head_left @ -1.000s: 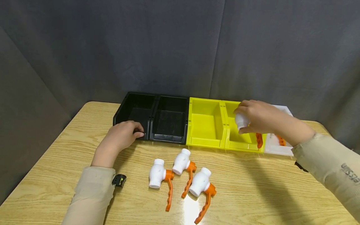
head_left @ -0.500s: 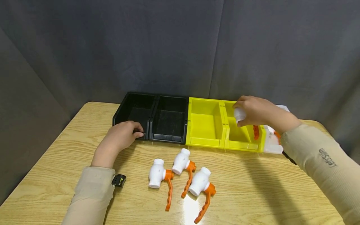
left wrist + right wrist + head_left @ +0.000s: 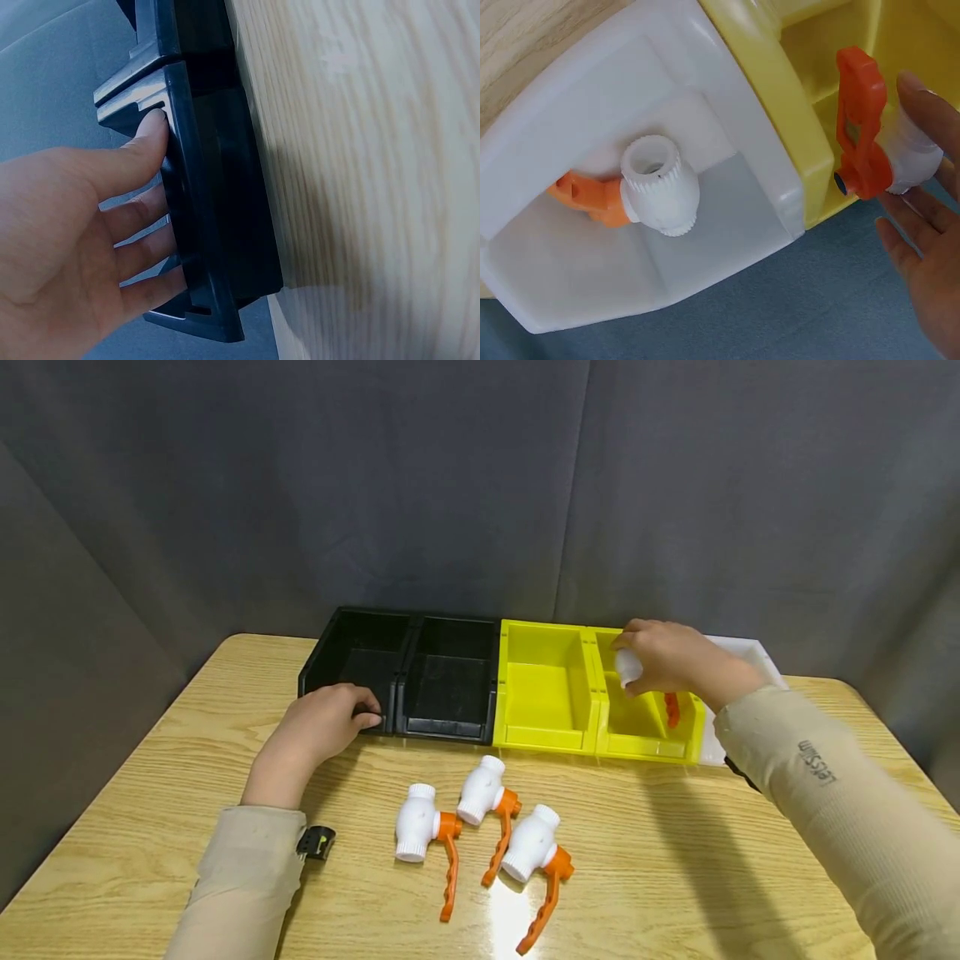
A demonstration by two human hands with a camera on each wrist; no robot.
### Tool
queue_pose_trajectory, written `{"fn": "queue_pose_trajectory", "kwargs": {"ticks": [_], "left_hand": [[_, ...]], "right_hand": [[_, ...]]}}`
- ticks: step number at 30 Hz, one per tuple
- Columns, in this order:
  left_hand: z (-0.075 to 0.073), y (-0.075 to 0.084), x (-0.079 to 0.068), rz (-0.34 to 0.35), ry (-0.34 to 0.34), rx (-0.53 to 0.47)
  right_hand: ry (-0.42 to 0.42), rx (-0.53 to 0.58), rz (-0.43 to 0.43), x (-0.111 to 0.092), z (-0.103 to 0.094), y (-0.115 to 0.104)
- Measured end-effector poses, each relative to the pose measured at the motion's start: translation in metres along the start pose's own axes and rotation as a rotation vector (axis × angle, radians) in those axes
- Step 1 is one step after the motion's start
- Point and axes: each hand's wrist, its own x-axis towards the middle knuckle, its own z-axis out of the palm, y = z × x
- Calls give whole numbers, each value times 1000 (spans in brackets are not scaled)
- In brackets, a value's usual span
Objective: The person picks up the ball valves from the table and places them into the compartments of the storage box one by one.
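Note:
My right hand holds a white ball valve over the right-hand yellow bin. The right wrist view shows the thumb and fingers around the white body, and the orange handle sticking out from it. My left hand is at the front of the leftmost black bin. In the left wrist view its thumb lies on the front lip and the other fingertips disappear behind that lip. Several white ball valves with orange handles lie on the table, among them a left one and a right one.
A second black bin and another yellow bin stand between the hands in one row. At the right end is a white bin with a ball valve lying in it. A grey curtain hangs behind the wooden table.
My right hand and forearm have shifted left with the valve, over the right-hand yellow bin. The left hand and the valves on the table have stayed put.

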Motion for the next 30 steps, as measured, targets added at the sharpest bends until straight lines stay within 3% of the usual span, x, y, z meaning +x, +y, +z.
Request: {"fn": "queue_pose_trajectory", "kwargs": {"ticks": [7,15,30], "left_hand": [[0,0,1,2,3,4],[0,-2,0,3,-4,7],[-1,-2,-1,0,4,-3]], "right_hand": [[8,5,12,4,5,4],[-43,51,59,8,13,2],[-63,18,19,13,26,3]]}}
